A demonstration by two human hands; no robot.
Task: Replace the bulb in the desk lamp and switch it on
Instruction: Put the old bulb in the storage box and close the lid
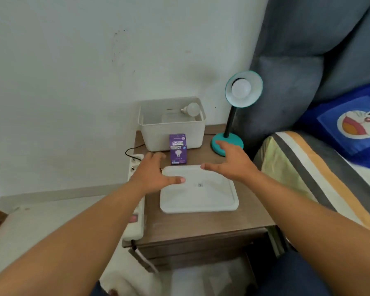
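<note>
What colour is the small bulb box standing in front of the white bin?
Purple, with white print and a bulb picture; the bulb box shows clearest in the head view.

The bedside table looks like brown wood grain with a matt finish. On it the white tray and the white bin look like smooth matt plastic. The purple bulb box is printed cardboard. The lamp base is glossy teal.
</note>
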